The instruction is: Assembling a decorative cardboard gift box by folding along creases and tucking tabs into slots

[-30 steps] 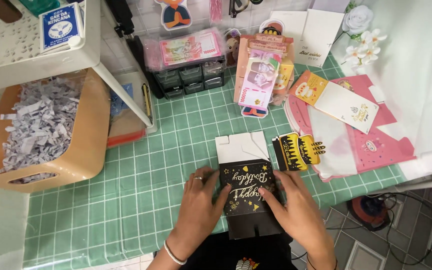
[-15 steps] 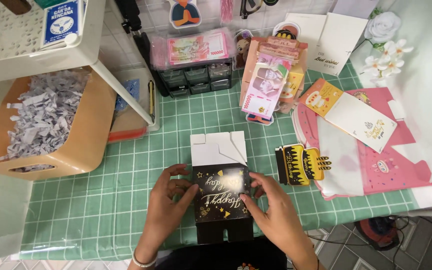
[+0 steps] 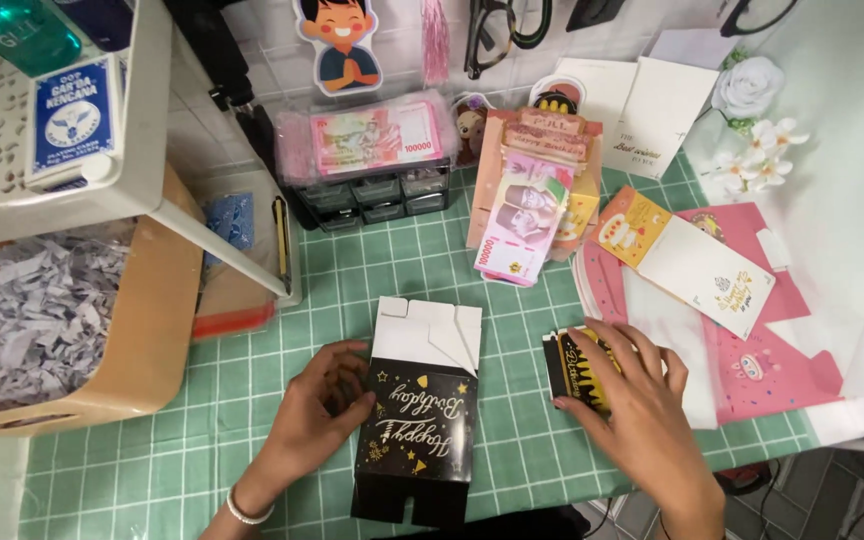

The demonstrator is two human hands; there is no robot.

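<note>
A flat black gift box (image 3: 417,425) with gold lettering and white flaps lies steadied by the open left hand (image 3: 322,410), while the open right hand (image 3: 632,395) presses black-and-gold cards (image 3: 574,368)

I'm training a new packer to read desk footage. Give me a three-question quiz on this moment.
1. True or false: the right hand rests on the black and gold card stack.
2. Which hand touches the black gift box? A left B right C neither
3. Fill in: the brown box holds shredded ____.

Key: 1 true; 2 A, the left hand; 3 paper.
</note>
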